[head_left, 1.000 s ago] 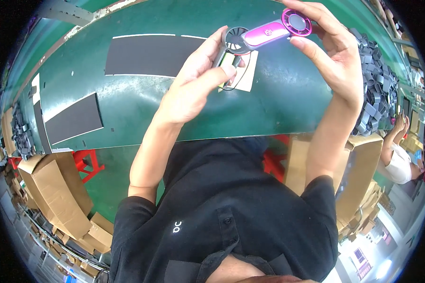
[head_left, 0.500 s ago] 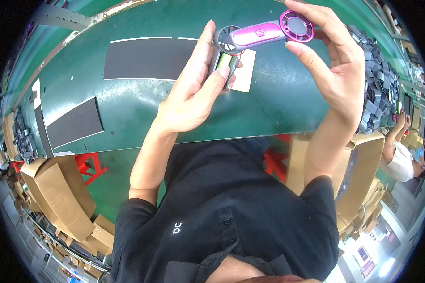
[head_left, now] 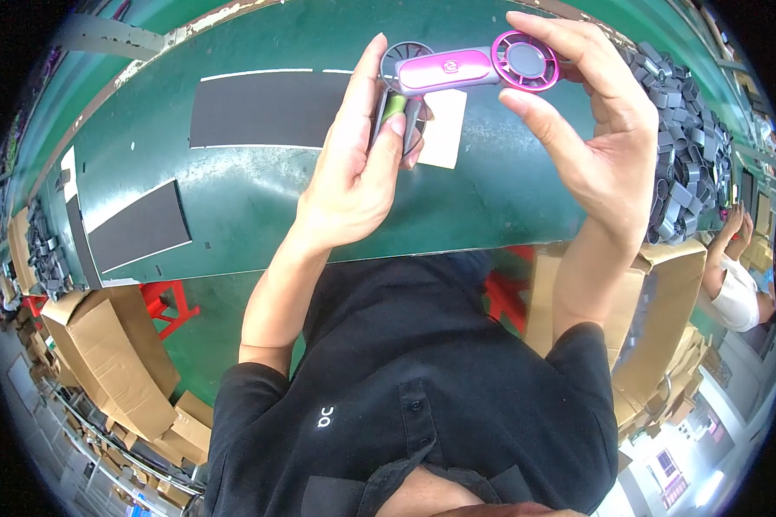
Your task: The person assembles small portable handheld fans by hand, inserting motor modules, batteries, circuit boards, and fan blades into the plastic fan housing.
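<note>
Head view, near edge: both forearms (head_left: pixel 289 271) cross the smooth green worktop's (head_left: pixel 491 202) edge, room between them.
Left grip: left hand (head_left: pixel 349 185) holds a dark casing (head_left: pixel 413 112) with a green cylinder (head_left: pixel 395 105).
Right grip: right hand (head_left: pixel 608 129) pinches the pink-and-grey handheld fan (head_left: pixel 448 69) above the worktop.
Right box: brown cardboard box (head_left: pixel 668 302), greyish contents unclear.

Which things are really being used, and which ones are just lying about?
Looks in use:
pink fan piece, in the right hand
grey part with a green piece in it, in the left hand

Looks just lying about:
black sheets and a pale sheet on the green table
pile of grey pieces
cardboard boxes
</note>
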Demonstrator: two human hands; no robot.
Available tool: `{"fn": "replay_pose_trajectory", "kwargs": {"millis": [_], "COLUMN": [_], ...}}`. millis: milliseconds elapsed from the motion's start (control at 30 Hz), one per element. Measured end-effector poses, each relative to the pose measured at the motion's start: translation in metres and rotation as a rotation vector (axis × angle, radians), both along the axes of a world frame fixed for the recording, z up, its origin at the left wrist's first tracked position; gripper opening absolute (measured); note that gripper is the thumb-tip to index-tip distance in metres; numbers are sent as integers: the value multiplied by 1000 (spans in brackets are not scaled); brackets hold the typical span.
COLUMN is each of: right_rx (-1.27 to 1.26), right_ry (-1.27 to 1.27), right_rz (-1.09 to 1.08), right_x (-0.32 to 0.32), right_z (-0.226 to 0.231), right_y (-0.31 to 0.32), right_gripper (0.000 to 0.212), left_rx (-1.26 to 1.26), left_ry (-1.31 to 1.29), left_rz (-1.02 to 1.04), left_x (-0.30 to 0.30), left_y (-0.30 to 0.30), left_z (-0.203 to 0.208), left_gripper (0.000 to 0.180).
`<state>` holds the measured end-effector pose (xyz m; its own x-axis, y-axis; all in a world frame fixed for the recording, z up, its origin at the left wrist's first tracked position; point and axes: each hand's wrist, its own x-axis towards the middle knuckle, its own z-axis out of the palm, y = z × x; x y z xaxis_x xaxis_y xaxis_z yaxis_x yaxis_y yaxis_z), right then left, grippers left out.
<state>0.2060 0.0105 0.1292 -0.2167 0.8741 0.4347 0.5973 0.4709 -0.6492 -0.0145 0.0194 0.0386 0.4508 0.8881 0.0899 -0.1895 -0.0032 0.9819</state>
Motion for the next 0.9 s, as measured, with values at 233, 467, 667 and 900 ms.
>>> {"fn": "replay_pose_trajectory", "kwargs": {"millis": [233, 467, 667, 900], "right_rx": [1, -11, -112, -315], "right_ry": [-30, 40, 100, 120], "right_rz": [-47, -21, -82, -140], "right_x": [-13, -5, -3, -17], "right_z": [-9, -18, -46, -108], "right_y": [-3, -6, -15, -19], "right_gripper": [49, 47, 46, 40], "left_rx": [-132, -67, -155, -446], "left_ry": [-68, -89, -106, -440], "left_rz": [20, 47, 77, 45], "left_x": [0, 1, 4, -19], "left_y": [-1, 0, 2, 1], "left_z": [3, -2, -4, -9], "left_gripper": [62, 48, 45, 54]}}
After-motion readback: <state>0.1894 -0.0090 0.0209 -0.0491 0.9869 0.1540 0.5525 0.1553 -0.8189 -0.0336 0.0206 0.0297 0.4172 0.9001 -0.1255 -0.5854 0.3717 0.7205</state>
